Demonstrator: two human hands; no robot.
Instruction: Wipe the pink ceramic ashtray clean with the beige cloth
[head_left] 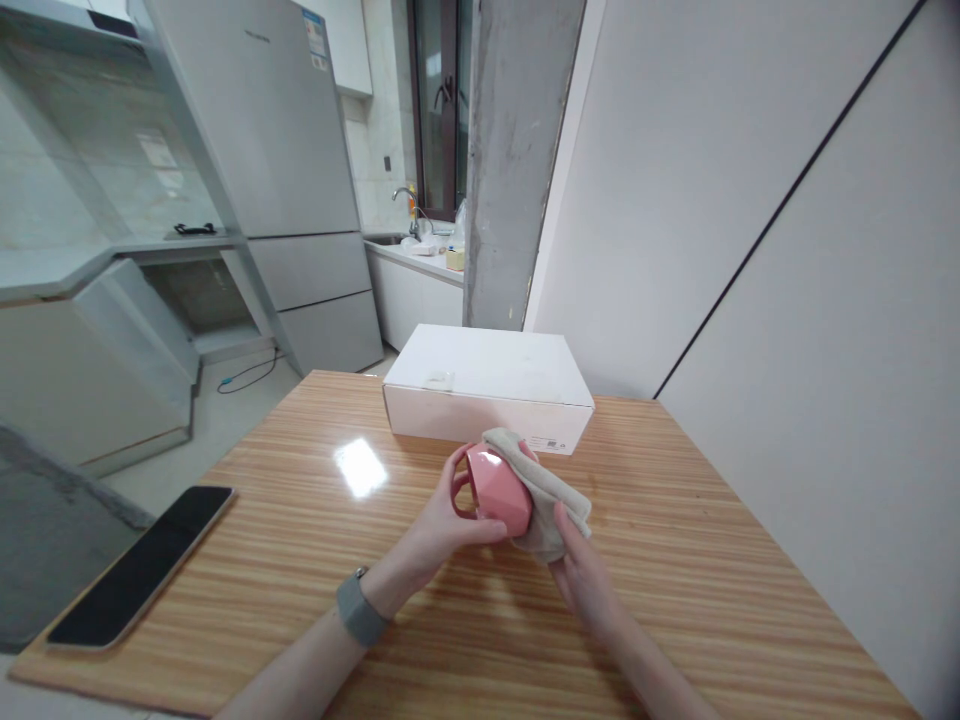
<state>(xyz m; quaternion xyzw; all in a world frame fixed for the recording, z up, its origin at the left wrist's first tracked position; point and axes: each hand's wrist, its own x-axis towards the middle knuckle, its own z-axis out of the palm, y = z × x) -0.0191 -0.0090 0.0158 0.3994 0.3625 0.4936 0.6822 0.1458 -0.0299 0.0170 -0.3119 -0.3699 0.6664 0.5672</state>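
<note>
Pink and glossy, the faceted cup (501, 492) is held over the near middle of the wood-grained table (300, 560), partly hidden by the left hand (448, 515) and a pale cloth (553, 505). Its inside can barely be made out, and the end under the cloth is covered. The left hand grasps the cup, thumb along the near side and fingers curled around the rim; the right hand (581, 570) pinches the cloth against the cup, thumb on top, most other fingers hidden behind the fabric. Both forearms are cut off by the bottom of the view. Just beyond the hands stands a white box (487, 365); wood surface stretches to either side, with a dark-screened device (142, 565) near the left edge. Tipped on its side, the cup points its rim leftward, its long axis slanting slightly down toward the right.
</note>
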